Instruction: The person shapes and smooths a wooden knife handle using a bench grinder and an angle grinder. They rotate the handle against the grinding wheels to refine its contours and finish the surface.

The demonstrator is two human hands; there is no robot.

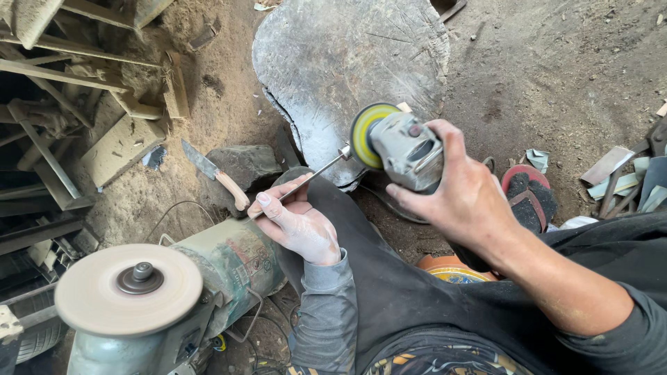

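Note:
My right hand (467,198) grips a grey angle grinder (406,147) whose yellow-rimmed disc (364,133) faces left. My left hand (297,222) pinches a thin metal rod or blade (316,173) and rests on my raised knee (326,201). The tip of that metal piece meets the centre of the grinder's disc. Both arms are in dark sleeves, the right one pushed up.
A bench motor (229,260) with a flat buffing wheel (128,288) stands at lower left. A knife with a pale handle (212,173) leans on a stone (243,167). A big wooden stump (347,69) lies ahead, wood scraps (118,139) left, metal offcuts (625,173) right, a sandalled foot (529,198).

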